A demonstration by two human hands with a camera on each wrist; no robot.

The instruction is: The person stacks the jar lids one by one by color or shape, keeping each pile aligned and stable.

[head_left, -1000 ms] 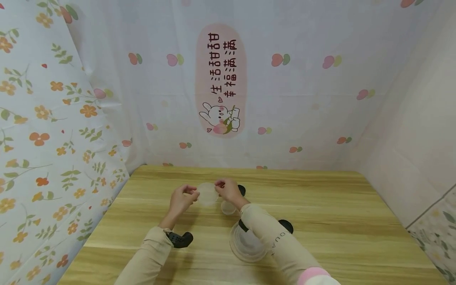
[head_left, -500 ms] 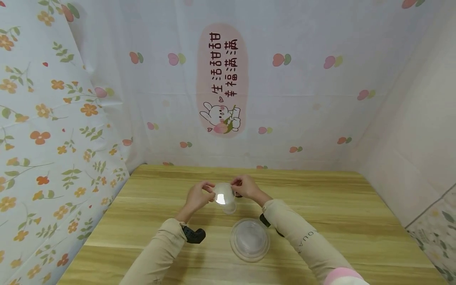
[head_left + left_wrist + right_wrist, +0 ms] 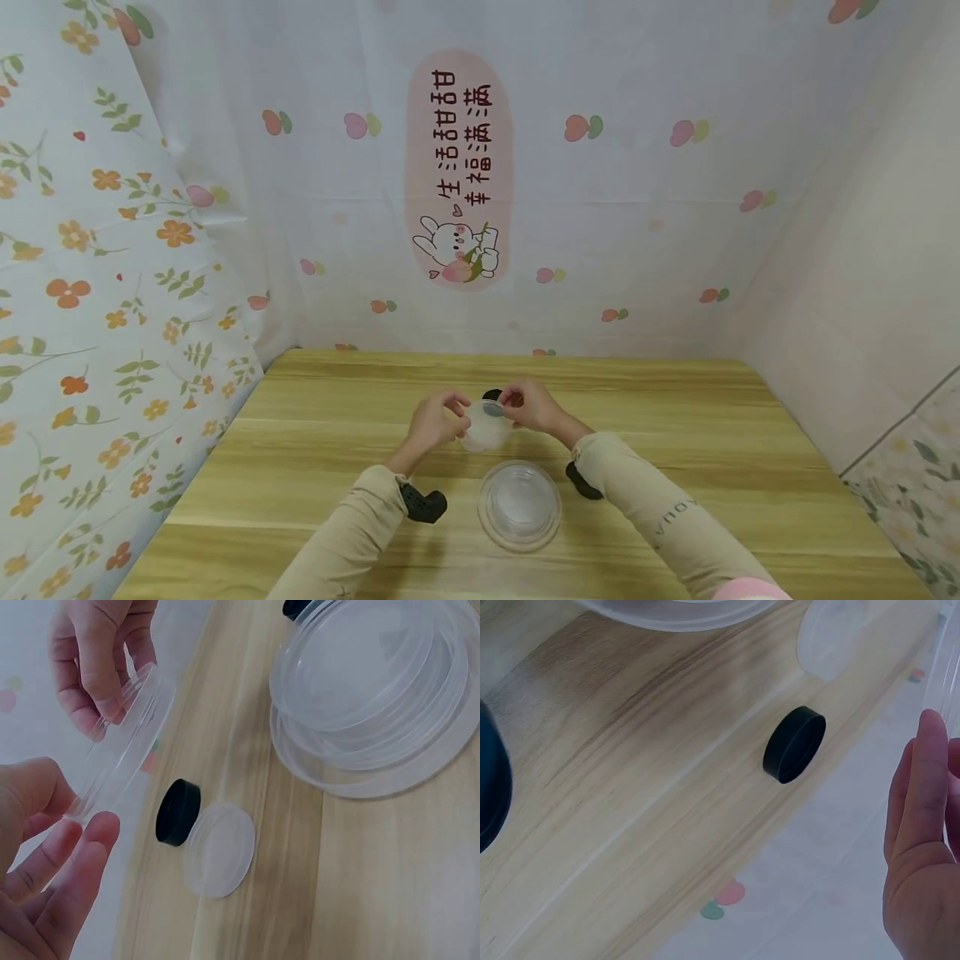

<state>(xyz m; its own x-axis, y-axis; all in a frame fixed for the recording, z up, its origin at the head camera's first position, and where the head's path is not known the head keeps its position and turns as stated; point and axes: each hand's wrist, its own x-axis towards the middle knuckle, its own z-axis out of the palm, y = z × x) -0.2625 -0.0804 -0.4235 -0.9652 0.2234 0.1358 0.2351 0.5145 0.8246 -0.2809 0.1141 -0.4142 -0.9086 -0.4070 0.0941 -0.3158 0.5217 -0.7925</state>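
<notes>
Printed fabric (image 3: 637, 225) is hung behind a streaky wood-grain desk (image 3: 660, 433). Below the head frame's centre, a round, translucent plastic lid (image 3: 487, 427) is pinched at its rim by the left hand (image 3: 437, 419) and right hand (image 3: 534, 407); clear discs (image 3: 521, 502) are stacked lower.

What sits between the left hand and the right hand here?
A clear round piece, held at its edge by the left hand on one side and the right hand on the other; the left wrist view shows it best.
</notes>
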